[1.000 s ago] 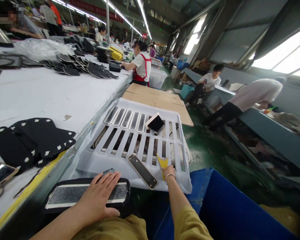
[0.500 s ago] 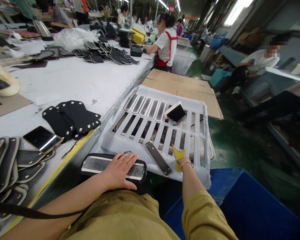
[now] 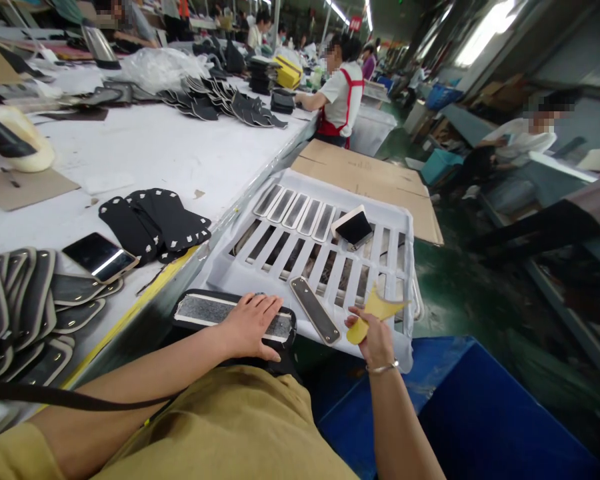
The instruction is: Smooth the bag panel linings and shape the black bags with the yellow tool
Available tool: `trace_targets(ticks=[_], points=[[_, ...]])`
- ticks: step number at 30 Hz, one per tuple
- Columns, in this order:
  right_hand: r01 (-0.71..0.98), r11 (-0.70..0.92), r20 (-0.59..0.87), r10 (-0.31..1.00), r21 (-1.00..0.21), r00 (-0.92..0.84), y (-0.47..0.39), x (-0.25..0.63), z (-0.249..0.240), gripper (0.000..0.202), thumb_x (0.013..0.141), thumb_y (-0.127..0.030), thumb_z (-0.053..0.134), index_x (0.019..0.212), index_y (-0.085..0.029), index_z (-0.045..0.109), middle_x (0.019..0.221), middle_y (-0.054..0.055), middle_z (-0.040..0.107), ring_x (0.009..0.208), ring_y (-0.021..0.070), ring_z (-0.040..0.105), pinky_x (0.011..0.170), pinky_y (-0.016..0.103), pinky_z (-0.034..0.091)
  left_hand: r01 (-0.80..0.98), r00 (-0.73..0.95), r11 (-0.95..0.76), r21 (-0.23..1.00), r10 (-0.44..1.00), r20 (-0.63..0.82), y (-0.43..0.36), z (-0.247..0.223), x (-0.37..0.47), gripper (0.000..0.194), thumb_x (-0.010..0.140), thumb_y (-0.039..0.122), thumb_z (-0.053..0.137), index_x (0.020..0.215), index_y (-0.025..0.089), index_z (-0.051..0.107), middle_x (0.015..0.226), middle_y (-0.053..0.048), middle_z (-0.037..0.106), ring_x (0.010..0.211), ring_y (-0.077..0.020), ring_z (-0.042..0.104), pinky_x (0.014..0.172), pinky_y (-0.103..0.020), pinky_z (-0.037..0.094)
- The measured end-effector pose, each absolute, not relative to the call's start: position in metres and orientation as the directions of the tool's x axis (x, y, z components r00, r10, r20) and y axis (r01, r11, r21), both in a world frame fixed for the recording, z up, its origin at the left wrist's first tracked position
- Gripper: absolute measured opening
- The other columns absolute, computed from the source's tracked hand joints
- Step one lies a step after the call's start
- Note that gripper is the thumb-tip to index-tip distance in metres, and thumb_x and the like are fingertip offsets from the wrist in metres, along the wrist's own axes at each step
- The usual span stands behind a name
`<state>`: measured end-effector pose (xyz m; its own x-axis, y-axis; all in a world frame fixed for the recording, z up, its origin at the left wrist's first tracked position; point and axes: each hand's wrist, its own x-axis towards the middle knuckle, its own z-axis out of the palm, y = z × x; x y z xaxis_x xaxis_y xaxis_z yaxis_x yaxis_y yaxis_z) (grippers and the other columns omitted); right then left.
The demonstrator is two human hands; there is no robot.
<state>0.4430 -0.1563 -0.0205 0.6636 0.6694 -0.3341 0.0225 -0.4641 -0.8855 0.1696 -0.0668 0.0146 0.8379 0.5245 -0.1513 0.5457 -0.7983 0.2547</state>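
My left hand point(image 3: 254, 325) lies flat, fingers stretched, on a long black pad point(image 3: 205, 309) with a grey felt-like strip and white edges, at the table's near edge. My right hand point(image 3: 373, 337) is closed around a thin yellow scraper-like piece point(image 3: 380, 308) with a curved, pointed end. It is over the near right part of a white slotted tray point(image 3: 275, 267). Between my hands, a dark strip with pale edges and metal studs point(image 3: 316, 311) rests slantwise on the tray's near rim. Several grey strips with white borders point(image 3: 296, 212) lie side by side in the far slots.
A phone-like dark device point(image 3: 353, 228) leans on the tray. On the white table point(image 3: 145, 150) to the left are black padded pieces point(image 3: 155, 220), a phone point(image 3: 100, 257) and stacked dark strips point(image 3: 25, 300). A blue bin point(image 3: 460, 400) stands at right; cardboard point(image 3: 365, 180) lies beyond the tray.
My right hand has turned and lifted the yellow piece, which now points to the right instead of up. My left hand stays on the black pad. The view has shifted slightly.
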Motion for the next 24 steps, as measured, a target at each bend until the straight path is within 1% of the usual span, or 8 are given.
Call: trace_targets(ticks=[1, 2, 3, 5, 7, 13, 19, 24], points=[[-0.045, -0.363, -0.303, 0.696, -0.931, 0.651, -0.164, 0.427, -0.007, 0.025, 0.082, -0.036, 0.049, 0.103, -0.022, 0.047, 0.079, -0.002, 0.056, 0.055, 0.0092, 0.052, 0.056, 0.025, 0.047, 0.541, 0.841, -0.801, 0.257, 0.526, -0.131, -0.069, 0.014, 0.171, 0.109, 0.057, 0.077, 0.055, 0.141, 0.013, 0.027, 0.143, -0.015, 0.034, 0.128, -0.0322, 0.032, 0.107, -0.045, 0.013], [-0.257, -0.145, -0.275, 0.750, -0.956, 0.602, -0.169, 0.408, 0.006, 0.026, 0.080, -0.035, 0.052, 0.102, -0.022, 0.049, 0.073, -0.004, 0.051, 0.051, 0.0078, 0.047, 0.053, 0.024, 0.044, 0.540, 0.840, -0.801, 0.259, 0.532, -0.107, -0.071, 0.013, 0.173, 0.109, 0.057, 0.076, 0.056, 0.140, 0.013, 0.028, 0.142, -0.015, 0.035, 0.127, -0.0320, 0.033, 0.106, -0.045, 0.013], [-0.427, -0.001, -0.260, 0.794, -0.904, 0.549, -0.173, 0.389, 0.017, 0.025, 0.079, -0.034, 0.054, 0.100, -0.021, 0.051, 0.066, -0.006, 0.044, 0.048, 0.0063, 0.041, 0.050, 0.022, 0.041, 0.543, 0.836, -0.799, 0.260, 0.542, -0.082, -0.073, 0.012, 0.174, 0.107, 0.057, 0.075, 0.057, 0.139, 0.012, 0.029, 0.141, -0.016, 0.037, 0.125, -0.0318, 0.034, 0.106, -0.045, 0.014], [-0.598, 0.117, -0.257, 0.826, -0.793, 0.502, -0.174, 0.349, 0.031, 0.019, 0.077, -0.030, 0.058, 0.092, -0.021, 0.052, 0.061, -0.008, 0.037, 0.046, 0.0048, 0.035, 0.046, 0.019, 0.035, 0.548, 0.828, -0.795, 0.259, 0.559, -0.037, -0.076, 0.012, 0.176, 0.103, 0.057, 0.071, 0.060, 0.137, 0.012, 0.032, 0.138, -0.016, 0.040, 0.122, -0.0315, 0.037, 0.105, -0.045, 0.016], [-0.649, 0.151, -0.266, 0.825, -0.746, 0.498, -0.169, 0.315, 0.035, 0.018, 0.075, -0.026, 0.063, 0.087, -0.021, 0.051, 0.058, -0.009, 0.034, 0.044, 0.0044, 0.031, 0.044, 0.018, 0.032, 0.543, 0.827, -0.798, 0.262, 0.562, -0.004, -0.078, 0.013, 0.176, 0.097, 0.058, 0.067, 0.062, 0.134, 0.011, 0.035, 0.134, -0.016, 0.045, 0.117, -0.0309, 0.041, 0.103, -0.043, 0.020], [-0.525, 0.213, -0.208, 0.749, -0.824, 0.630, -0.150, 0.276, 0.016, 0.021, 0.078, -0.035, 0.063, 0.088, -0.022, 0.048, 0.053, -0.011, 0.031, 0.041, 0.0044, 0.028, 0.040, 0.017, 0.027, 0.535, 0.826, -0.798, 0.275, 0.563, 0.027, -0.077, 0.017, 0.174, 0.084, 0.057, 0.050, 0.066, 0.127, 0.010, 0.040, 0.122, -0.015, 0.053, 0.107, -0.0297, 0.048, 0.097, -0.040, 0.027], [-0.349, 0.201, -0.124, 0.684, -0.915, 0.719, -0.145, 0.271, 0.009, 0.027, 0.080, -0.043, 0.059, 0.090, -0.021, 0.047, 0.051, -0.012, 0.034, 0.040, 0.0048, 0.030, 0.038, 0.017, 0.027, 0.542, 0.821, -0.790, 0.288, 0.571, 0.021, -0.075, 0.015, 0.173, 0.080, 0.056, 0.049, 0.066, 0.123, 0.013, 0.042, 0.116, -0.014, 0.055, 0.103, -0.0304, 0.049, 0.093, -0.041, 0.029], [-0.245, 0.119, -0.110, 0.652, -0.962, 0.751, -0.136, 0.266, 0.006, 0.028, 0.082, -0.045, 0.054, 0.092, -0.021, 0.043, 0.052, -0.011, 0.035, 0.039, 0.0061, 0.031, 0.036, 0.019, 0.026, 0.555, 0.814, -0.781, 0.285, 0.580, 0.005, -0.074, 0.016, 0.175, 0.076, 0.057, 0.048, 0.065, 0.121, 0.013, 0.042, 0.110, -0.014, 0.056, 0.099, -0.0307, 0.049, 0.089, -0.042, 0.030]])
